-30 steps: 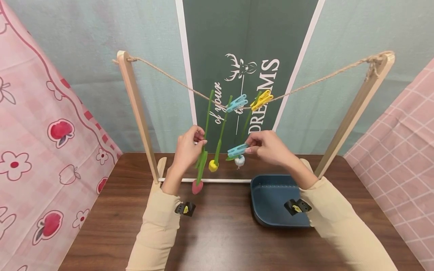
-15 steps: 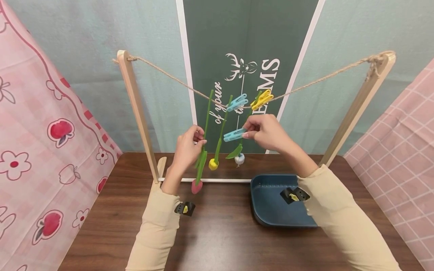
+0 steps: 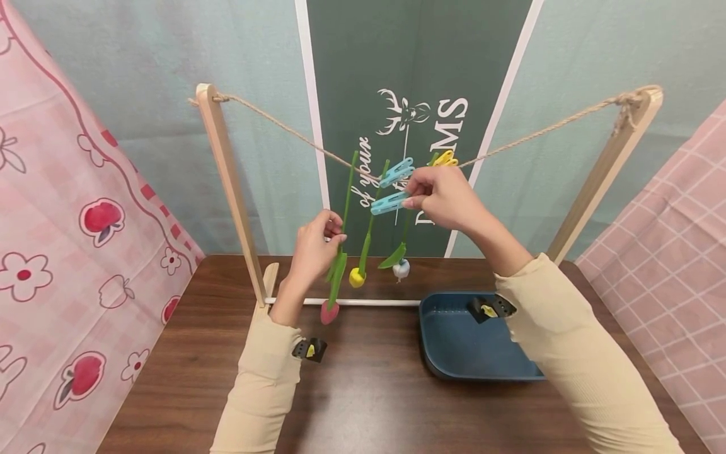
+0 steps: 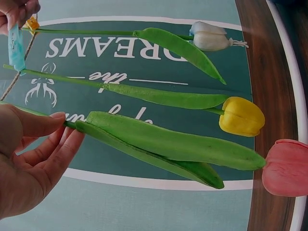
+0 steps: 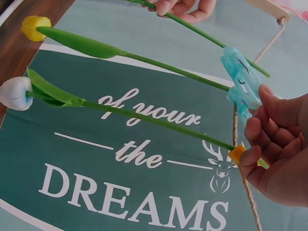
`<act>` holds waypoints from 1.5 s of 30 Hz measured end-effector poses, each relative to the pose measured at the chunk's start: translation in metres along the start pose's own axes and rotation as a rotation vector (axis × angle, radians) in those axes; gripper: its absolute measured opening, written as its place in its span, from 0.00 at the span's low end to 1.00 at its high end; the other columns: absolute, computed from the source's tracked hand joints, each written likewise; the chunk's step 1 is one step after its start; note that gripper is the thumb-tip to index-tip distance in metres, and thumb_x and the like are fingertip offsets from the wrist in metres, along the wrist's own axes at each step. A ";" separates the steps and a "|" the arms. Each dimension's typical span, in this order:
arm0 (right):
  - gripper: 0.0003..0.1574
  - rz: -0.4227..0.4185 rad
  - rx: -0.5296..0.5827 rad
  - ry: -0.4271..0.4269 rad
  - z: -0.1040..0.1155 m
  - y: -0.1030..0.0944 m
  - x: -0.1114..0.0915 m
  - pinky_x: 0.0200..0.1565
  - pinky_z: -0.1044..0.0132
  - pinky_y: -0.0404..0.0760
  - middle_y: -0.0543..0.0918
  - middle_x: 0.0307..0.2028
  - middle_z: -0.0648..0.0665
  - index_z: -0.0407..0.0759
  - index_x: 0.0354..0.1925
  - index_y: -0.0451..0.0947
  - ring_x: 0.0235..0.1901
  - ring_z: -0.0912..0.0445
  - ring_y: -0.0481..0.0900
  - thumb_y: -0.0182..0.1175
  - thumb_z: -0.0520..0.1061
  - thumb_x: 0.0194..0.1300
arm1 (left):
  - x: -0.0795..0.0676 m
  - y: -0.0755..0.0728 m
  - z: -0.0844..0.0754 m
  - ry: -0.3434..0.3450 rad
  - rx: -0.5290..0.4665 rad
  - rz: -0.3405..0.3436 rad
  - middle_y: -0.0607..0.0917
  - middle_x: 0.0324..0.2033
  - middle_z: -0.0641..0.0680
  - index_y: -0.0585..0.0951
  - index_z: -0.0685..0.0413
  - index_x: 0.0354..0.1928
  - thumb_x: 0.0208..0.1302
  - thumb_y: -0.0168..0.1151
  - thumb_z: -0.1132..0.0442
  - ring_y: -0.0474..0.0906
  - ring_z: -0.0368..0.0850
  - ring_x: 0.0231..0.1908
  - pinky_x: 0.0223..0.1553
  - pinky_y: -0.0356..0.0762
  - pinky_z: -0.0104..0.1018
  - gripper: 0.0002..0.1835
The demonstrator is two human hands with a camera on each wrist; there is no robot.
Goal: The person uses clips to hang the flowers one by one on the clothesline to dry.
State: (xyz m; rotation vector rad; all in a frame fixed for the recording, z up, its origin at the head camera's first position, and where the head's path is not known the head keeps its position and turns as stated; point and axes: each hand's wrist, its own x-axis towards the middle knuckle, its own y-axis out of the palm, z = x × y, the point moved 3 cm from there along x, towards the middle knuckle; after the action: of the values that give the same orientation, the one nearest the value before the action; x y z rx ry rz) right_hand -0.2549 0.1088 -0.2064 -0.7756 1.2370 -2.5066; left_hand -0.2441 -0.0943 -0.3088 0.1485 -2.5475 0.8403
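Observation:
My left hand (image 3: 317,243) pinches the green stem of a pink tulip (image 3: 329,313), which hangs head down with its stem top up at the rope (image 3: 272,123). In my right hand (image 3: 445,197) is a light blue clothespin (image 3: 388,203), pinched by its handle end just below the rope. Another blue clothespin (image 3: 397,172) fixes the stem of a yellow tulip (image 3: 357,278) to the rope. A yellow clothespin (image 5: 237,154), partly behind my right fingers in the head view, holds a pale blue-white tulip (image 3: 401,270) upside down.
Wooden posts (image 3: 229,183) carry the rope on either side, joined low down by a white rod (image 3: 368,303). A dark blue basin (image 3: 471,347) stands on the brown table (image 3: 363,403) under my right forearm. Printed curtains (image 3: 102,252) enclose the table.
My right hand has risen with the blue clothespin, from beside the blue-white tulip head up to just below the rope. The left hand and pink tulip have stayed in place.

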 end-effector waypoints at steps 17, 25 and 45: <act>0.03 -0.082 -0.028 0.029 0.017 -0.011 0.019 0.28 0.64 0.63 0.77 0.20 0.42 0.33 0.26 0.77 0.23 0.52 0.68 0.62 0.33 0.55 | -0.001 0.000 -0.002 -0.001 -0.007 0.009 0.79 0.27 0.57 0.74 0.62 0.35 0.54 0.62 0.75 0.79 0.49 0.31 0.34 0.75 0.40 0.08; 0.03 -0.095 -0.043 0.044 0.022 -0.013 0.028 0.29 0.64 0.63 0.79 0.21 0.41 0.33 0.27 0.78 0.23 0.52 0.68 0.62 0.34 0.55 | 0.000 0.000 -0.002 0.001 -0.007 0.008 0.79 0.27 0.56 0.74 0.62 0.35 0.53 0.63 0.75 0.79 0.49 0.30 0.34 0.75 0.39 0.08; 0.04 -0.193 -0.111 0.031 0.030 -0.010 0.036 0.32 0.61 0.65 0.77 0.19 0.41 0.33 0.24 0.76 0.26 0.48 0.73 0.58 0.32 0.54 | 0.000 0.002 -0.001 -0.008 -0.012 0.013 0.79 0.27 0.57 0.75 0.65 0.36 0.54 0.62 0.75 0.78 0.49 0.31 0.34 0.75 0.39 0.08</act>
State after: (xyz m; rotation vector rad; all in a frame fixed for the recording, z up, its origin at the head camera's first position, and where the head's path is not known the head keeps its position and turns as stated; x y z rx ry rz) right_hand -0.2678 0.0795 -0.1710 -0.9274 1.3826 -2.6278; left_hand -0.2440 -0.0919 -0.3088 0.1316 -2.5637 0.8308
